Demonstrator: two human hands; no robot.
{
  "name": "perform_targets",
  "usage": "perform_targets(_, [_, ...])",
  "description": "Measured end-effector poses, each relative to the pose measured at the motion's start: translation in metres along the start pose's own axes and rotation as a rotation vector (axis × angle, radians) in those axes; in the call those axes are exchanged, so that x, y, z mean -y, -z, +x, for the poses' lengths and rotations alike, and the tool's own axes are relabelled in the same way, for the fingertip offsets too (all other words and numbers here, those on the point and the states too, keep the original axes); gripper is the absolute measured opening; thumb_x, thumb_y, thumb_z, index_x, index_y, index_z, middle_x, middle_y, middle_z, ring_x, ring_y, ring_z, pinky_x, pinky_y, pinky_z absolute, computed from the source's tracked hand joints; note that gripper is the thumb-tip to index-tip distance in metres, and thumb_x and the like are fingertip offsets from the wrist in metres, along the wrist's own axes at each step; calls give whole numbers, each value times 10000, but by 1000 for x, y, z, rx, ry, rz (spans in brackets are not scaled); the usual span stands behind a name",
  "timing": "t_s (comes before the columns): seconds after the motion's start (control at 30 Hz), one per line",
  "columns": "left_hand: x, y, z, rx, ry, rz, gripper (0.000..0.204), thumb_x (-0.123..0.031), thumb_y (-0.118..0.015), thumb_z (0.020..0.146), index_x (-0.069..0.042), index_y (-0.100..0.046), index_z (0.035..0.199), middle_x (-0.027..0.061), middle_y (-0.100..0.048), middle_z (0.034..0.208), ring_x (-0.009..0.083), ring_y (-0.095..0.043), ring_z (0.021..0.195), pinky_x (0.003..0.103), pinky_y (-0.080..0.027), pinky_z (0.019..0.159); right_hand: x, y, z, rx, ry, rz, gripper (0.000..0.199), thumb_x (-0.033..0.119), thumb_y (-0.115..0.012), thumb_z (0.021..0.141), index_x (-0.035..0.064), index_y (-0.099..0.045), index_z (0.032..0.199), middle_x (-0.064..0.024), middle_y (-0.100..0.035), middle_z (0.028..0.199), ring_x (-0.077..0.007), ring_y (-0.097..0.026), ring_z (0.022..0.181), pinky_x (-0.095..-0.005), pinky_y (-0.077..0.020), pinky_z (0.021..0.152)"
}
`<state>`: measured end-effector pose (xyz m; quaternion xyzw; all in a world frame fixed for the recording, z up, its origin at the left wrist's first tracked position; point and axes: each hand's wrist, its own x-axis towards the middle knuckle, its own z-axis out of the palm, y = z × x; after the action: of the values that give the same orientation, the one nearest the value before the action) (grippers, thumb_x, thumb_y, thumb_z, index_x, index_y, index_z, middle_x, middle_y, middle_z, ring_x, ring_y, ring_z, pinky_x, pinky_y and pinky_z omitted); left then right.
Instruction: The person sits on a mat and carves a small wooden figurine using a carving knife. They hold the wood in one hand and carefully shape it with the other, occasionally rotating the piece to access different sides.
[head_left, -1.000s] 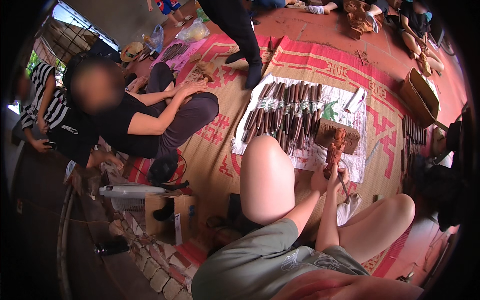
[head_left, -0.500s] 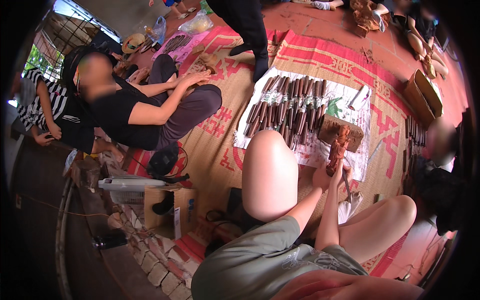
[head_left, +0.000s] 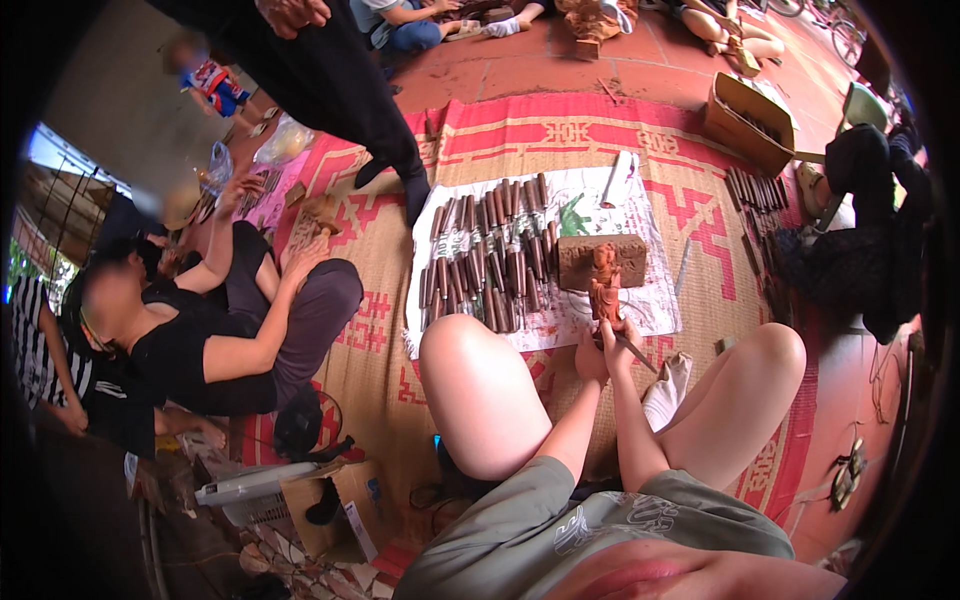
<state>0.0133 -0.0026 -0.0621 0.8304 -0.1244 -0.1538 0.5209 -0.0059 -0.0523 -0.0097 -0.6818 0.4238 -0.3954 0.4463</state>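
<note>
A reddish-brown carved wooden figurine [head_left: 604,285] stands upright between my hands. My left hand [head_left: 591,358] is closed around its lower end. My right hand [head_left: 624,345] is closed beside it, on a thin dark carving tool [head_left: 641,354] that slants down toward my foot; its tip is too small to make out. Just behind the figurine a brown block [head_left: 574,268] rests on a printed white cloth [head_left: 655,305]. To the left on this cloth, several carving tools with dark wooden handles [head_left: 490,255] lie in rows.
A woven red and tan mat [head_left: 380,340] spreads under everything. At the left sits a person in black [head_left: 230,330]; another person's dark-trousered leg [head_left: 390,140] stands near the cloth. More tools [head_left: 757,190] and a wooden box [head_left: 750,125] lie right; a cardboard box [head_left: 330,510] stands lower left.
My view has shifted, so the cloth and my hands appear farther left. The person at the left has raised one hand. Both my hands keep hold of the figurine and tool.
</note>
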Motion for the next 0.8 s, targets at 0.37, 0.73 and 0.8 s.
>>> perform_targets(0.37, [-16, 2, -4, 43, -4, 77, 390, -376, -633, 796, -77, -546, 1031, 129, -605, 1020, 313, -607, 940, 396, -476, 773, -10, -4, 3, -58, -162, 285, 250, 130, -720, 773, 27, -515, 675, -35, -571, 605, -74, -497, 551, -246, -429, 532])
perform_targets(0.73, [7, 5, 1, 27, -9, 18, 491, -424, -654, 758, -90, -529, 1097, 166, -626, 1019, 359, -617, 933, 444, -485, 758, 6, -7, -4, -20, -139, 372, 241, 119, -694, 798, 37, -493, 692, -32, -569, 641, -69, -518, 579, -227, -442, 550])
perform_targets(0.8, [6, 10, -1, 10, -18, 77, 497, -429, -651, 760, -91, -525, 1103, 164, -627, 1023, 355, -618, 932, 443, -486, 755, -6, -11, -4, -5, -176, 428, 234, 117, -691, 809, 40, -493, 710, -36, -571, 660, -72, -523, 587, -223, -442, 552])
